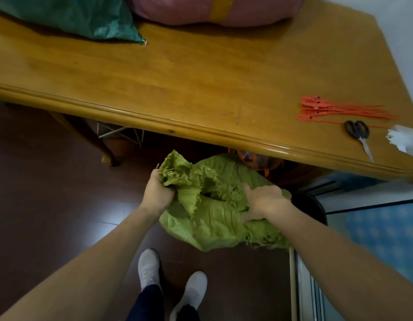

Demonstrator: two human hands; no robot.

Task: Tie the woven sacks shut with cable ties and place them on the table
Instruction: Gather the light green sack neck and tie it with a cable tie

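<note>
The green sack [212, 225] sits below the near edge of the table [154, 118]. The left hand [158, 193] curls its fingers round the frayed mouth; the right hand [263, 201] clutches adjoining fabric. The weave looks soft, light and fray-prone: gather the neck below the fraying. Cable ties [335, 110] lie at the table's right end.

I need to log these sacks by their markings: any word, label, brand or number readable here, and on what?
No readable text anywhere.
The light green woven sack, the dark green woven sack and the pink woven sack with a yellow band show no print.
The orange plastic cable ties bear small black dots, too small to read.
</note>
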